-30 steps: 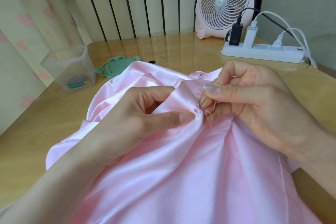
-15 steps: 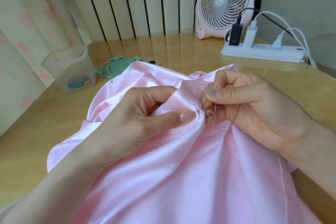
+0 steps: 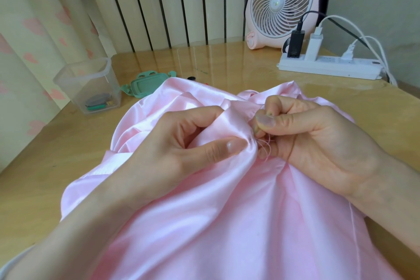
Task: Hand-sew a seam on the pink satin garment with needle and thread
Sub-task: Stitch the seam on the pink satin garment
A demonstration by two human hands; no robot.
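Note:
The pink satin garment [image 3: 204, 211] lies bunched over the wooden table's near half. My left hand [image 3: 177, 150] pinches a raised fold of it between thumb and fingers. Touching that fold on the right, my right hand [image 3: 318, 143] has thumb and forefinger pressed together at the seam. A thin pink thread [image 3: 264, 146] loops out below those fingertips. The needle itself is too small and covered to make out.
A clear plastic box [image 3: 87, 87] with small sewing items stands at the left, its green lid [image 3: 146, 84] beside it. A pink desk fan [image 3: 284, 4] and a white power strip [image 3: 327, 67] with plugs and cables sit at the back right. Curtains hang at the left.
My right hand has slid down and left, closer to the fold, and its fingers have curled tighter. The thread loop has shortened. My left hand holds the fold as before.

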